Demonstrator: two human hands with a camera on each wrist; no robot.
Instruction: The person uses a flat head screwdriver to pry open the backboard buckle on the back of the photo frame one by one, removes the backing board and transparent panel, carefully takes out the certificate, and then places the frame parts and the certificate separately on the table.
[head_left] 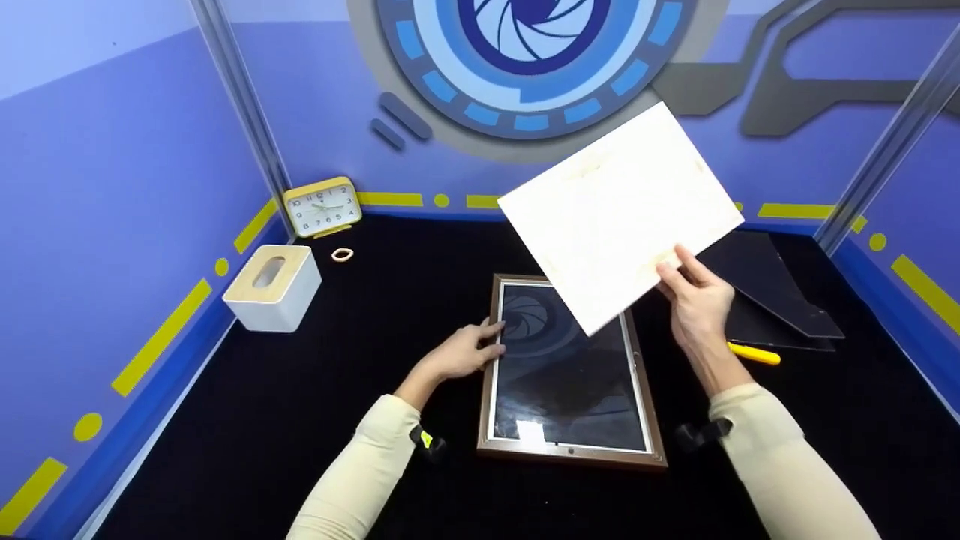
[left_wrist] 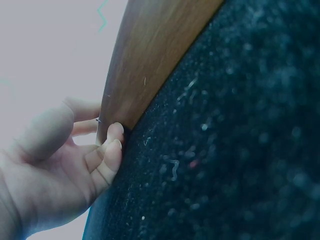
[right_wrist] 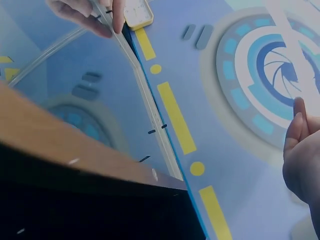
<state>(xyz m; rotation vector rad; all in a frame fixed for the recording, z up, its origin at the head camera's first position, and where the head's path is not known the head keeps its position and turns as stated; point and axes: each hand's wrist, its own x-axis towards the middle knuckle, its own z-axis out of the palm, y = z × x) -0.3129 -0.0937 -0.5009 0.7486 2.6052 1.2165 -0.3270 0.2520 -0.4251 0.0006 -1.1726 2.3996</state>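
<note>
Picture frame [head_left: 570, 375] flat on the black table [head_left: 300, 397].
Left hand [head_left: 461, 351], fingers relaxed, touches its edge; right hand [head_left: 697, 300] pinches a white board [head_left: 619, 214] above it.

Tilted white board [head_left: 619, 214] above flat frame [head_left: 570, 450]

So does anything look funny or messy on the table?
The frame is taken apart: it lies face down with its glass bare, the left hand touching its edge. The right hand holds the white sheet tilted above it, and the dark backing lies off to the right.
</note>
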